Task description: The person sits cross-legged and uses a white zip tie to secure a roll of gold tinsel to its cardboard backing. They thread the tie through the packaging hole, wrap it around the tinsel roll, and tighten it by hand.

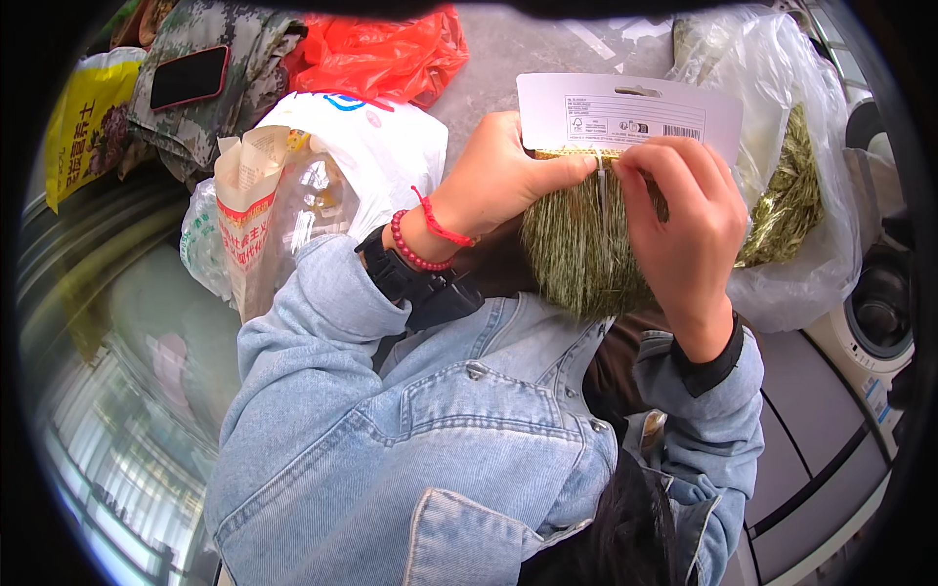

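Observation:
My left hand (492, 176) grips the top of a gold-green tinsel garland bundle (579, 245), its thumb lying along the upper edge. A white cardboard header card (630, 110) with a hang slot and printed writing stands up from that edge. A thin white tie (602, 183) runs down the front of the tinsel. At the tie's right, the thumb and fingertips of my right hand (685, 212) pinch at the card's lower edge; what lies between them is too small to tell. The tinsel hangs down in front of my denim jacket.
On the right, a clear plastic bag (799, 286) holds more tinsel (788, 190). To the left stand a white plastic bag (410, 139), a rolled newspaper (245, 220) and a red plastic bag (381, 55). A phone (190, 77) lies on camouflage cloth (168, 143), beside a yellow bag (80, 139).

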{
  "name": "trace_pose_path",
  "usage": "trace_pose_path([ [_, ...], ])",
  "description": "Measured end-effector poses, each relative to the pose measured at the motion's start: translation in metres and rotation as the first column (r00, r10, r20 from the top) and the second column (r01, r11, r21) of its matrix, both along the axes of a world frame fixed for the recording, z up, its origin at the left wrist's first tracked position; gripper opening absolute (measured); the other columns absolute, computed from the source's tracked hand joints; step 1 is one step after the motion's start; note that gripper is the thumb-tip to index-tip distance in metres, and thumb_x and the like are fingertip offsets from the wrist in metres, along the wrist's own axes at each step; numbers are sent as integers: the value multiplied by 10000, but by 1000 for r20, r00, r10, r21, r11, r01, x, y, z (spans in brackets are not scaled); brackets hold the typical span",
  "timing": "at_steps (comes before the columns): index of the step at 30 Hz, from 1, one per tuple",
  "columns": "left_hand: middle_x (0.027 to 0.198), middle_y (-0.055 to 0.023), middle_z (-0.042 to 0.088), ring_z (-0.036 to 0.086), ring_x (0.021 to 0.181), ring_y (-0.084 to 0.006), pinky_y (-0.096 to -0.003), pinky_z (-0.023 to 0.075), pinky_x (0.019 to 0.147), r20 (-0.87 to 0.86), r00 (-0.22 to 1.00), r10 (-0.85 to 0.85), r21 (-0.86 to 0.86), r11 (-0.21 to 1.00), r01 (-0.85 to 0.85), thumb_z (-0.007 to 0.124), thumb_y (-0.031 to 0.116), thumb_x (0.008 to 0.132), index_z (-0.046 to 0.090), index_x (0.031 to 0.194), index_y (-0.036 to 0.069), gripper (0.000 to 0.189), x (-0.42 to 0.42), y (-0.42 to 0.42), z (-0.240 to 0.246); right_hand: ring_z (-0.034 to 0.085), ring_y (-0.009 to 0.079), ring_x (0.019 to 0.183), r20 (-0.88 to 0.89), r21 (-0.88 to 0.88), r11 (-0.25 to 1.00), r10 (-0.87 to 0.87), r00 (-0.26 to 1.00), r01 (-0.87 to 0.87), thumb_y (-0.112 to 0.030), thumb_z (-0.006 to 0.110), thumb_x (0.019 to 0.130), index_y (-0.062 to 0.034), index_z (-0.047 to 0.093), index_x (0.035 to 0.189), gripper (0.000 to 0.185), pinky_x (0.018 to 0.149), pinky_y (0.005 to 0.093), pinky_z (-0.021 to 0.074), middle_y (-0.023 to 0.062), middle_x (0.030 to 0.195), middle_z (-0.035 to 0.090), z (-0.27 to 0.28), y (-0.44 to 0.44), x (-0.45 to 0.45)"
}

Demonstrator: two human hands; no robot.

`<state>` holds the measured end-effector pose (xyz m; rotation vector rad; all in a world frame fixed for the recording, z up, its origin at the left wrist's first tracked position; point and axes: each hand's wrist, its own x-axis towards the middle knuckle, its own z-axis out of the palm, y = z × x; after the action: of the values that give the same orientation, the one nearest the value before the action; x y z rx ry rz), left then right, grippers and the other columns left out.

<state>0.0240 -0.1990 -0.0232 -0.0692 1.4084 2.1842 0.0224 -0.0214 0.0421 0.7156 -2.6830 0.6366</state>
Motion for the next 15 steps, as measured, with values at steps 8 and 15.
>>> trace_pose_path([
  [8,1108,-68,669,624,1000,-134,-291,495,906,-3,1000,22,71,997,-22,691,99,874,618,1167,-20,325,3,2,-4,566,194,673,-63,31,955,297,953,-296,-35,640,585,-17,674,856,274,572,301,478,52,857,614,2,12,-3],
  [15,1102,-80,667,621,994,-129,-291,499,892,-21,1000,5,-2,1000,-5,675,74,872,613,1157,-39,313,3,6,-10,554,166,654,-213,116,911,411,886,-395,-89,641,564,-33,694,866,311,542,296,422,41,877,626,-10,18,-4],
])
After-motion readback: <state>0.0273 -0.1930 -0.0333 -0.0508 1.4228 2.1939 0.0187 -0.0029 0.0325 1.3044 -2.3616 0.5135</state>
